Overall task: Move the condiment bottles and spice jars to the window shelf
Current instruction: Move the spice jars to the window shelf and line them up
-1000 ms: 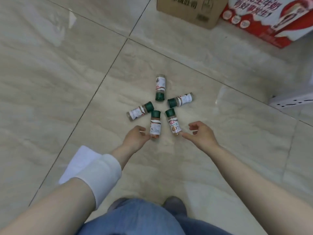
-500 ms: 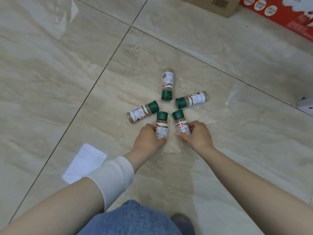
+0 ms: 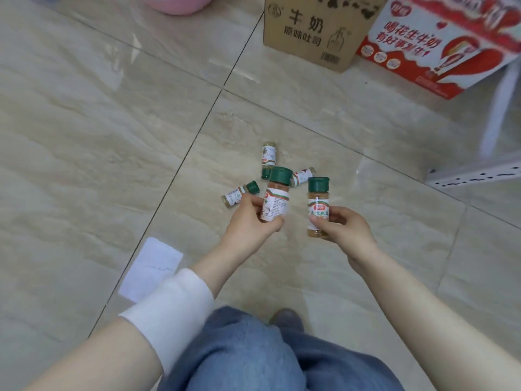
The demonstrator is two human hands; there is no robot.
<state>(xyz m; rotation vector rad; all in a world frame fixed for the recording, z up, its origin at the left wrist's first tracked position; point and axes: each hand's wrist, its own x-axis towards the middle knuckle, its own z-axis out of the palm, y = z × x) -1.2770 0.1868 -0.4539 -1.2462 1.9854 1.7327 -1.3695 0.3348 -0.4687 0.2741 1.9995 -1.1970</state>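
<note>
Upright jars (image 3: 277,197) are gripped by left hand (image 3: 251,221) and right hand (image 3: 342,230); floor jars (image 3: 267,158) are seen lying just beyond, nearer left.

The pink basin (image 3: 180,4) is cut off by the top edge; one floor jar's (image 3: 304,175) cap is hidden behind the held jar (image 3: 277,198).

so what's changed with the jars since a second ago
The two nearest jars were lying on the floor with both hands reaching for them. Now the left hand grips one spice jar and the right hand grips a second spice jar, both lifted off the floor, caps up. The other three jars and the white paper lie as before.
</note>
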